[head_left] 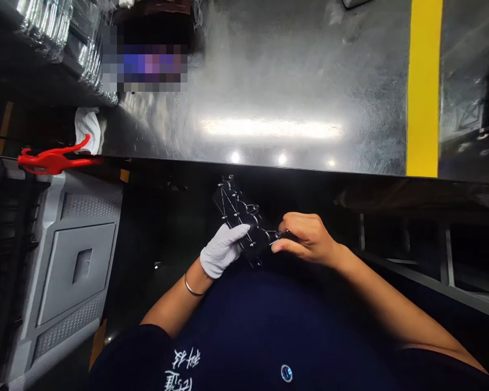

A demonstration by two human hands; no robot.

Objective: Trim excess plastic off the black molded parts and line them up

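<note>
My left hand [224, 250], in a white glove, grips a black moulded part [238, 209] near its lower end, thumb across its face. The part is long, with ribs, rounded bosses and small lugs along its edges. It is tilted in the air just in front of the table edge. My bare right hand [303, 238] is closed at the part's right side, thumb and forefinger around a lug on a short projecting arm. Whether anything else is inside those fingers is hidden.
A metal table [293, 70] with a yellow tape strip [424, 87] lies ahead. At left are a red tool with curved arms [55, 160], a white cloth-like item [87, 130], plastic-wrapped stacks [49, 24] and a grey crate [79, 271]. Grey metal bars [444, 282] stand right.
</note>
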